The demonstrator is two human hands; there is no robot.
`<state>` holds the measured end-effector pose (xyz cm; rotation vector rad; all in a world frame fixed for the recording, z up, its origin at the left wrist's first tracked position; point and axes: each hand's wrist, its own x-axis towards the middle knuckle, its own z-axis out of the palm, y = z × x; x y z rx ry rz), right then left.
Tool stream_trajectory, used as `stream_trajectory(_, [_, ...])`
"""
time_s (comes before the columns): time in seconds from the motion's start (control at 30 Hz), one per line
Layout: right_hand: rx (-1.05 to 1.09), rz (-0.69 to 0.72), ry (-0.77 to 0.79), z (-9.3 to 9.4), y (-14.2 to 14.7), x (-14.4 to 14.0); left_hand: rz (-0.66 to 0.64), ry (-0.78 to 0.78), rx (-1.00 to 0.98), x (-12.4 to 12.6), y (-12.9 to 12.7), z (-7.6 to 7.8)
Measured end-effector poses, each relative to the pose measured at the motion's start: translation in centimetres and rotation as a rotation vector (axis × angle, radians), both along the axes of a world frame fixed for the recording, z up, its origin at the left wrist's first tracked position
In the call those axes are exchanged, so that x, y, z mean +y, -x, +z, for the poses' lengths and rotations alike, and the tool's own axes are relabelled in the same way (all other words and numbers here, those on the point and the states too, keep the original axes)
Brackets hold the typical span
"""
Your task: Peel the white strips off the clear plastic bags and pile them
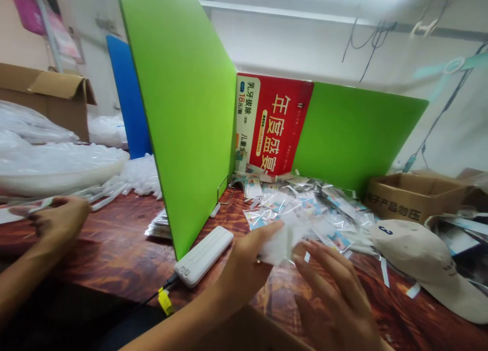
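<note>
Both hands are being held over the table [114, 249] edge: left hand [244, 262] is pinching a clear packet [280, 241] between thumb and fingers, right hand [335, 290] is being kept open, fingers spread, just beside it (touching cannot be told). Packet pile [312, 208] is lying behind, cap [423, 264] at right, power bank [204, 254] at left. A co-worker's hand [61, 218] is working at far left.

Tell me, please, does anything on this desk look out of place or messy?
Yes. Clear packets lie in a loose, spilled heap against the green divider rather than stacked, and paper strips are scattered on the table. A cap sits among the work items. The left hand holds a white packet.
</note>
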<state>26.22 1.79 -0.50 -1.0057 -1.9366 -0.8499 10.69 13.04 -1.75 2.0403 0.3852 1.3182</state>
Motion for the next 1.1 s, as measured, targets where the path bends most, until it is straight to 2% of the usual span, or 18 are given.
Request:
stream_trajectory(0.07, [-0.034, -0.037, 0.035, 0.8, -0.3, -0.6, 0.044, -0.283, 0.06, 0.2, 0.3, -0.2])
stream_trajectory(0.17, [-0.081, -0.028, 0.144, 1.7, -0.6, -1.3, 0.114, -0.502, 0.121, 0.4, 0.6, -0.2])
stream_trajectory(0.43, [-0.116, 0.022, 0.323, 1.9, -0.9, -2.1, 0.208, -0.625, 0.187, 0.2, 0.5, 0.0])
stream_trajectory(0.6, [-0.125, -0.008, 0.355, 0.9, -0.7, -2.4, 0.258, -0.803, 0.22, -0.7, 0.6, 0.9])
stream_trajectory(0.73, [-0.16, -0.009, 0.42, 1.0, 0.1, -2.2, 0.227, -0.887, 0.265, -1.1, 0.8, 1.2])
stream_trajectory(0.8, [-0.157, 0.013, 0.428, 1.1, 0.3, -2.1, 0.165, -0.843, 0.247, -1.1, 0.6, 0.9])
stream_trajectory(0.87, [-0.108, 0.039, 0.351, 1.0, 0.3, -2.0, 0.048, -0.675, 0.204, -1.3, 0.3, 0.5])
stream_trajectory(1.0, [0.119, 0.032, 0.133, 0.9, -0.1, -2.3, -0.395, -0.092, 0.277, -2.0, 0.0, 0.5])
stream_trajectory(1.1, [0.224, 0.061, 0.138, 1.4, -0.1, -2.7, -0.688, 0.258, 0.277, -2.4, 0.4, 1.1])
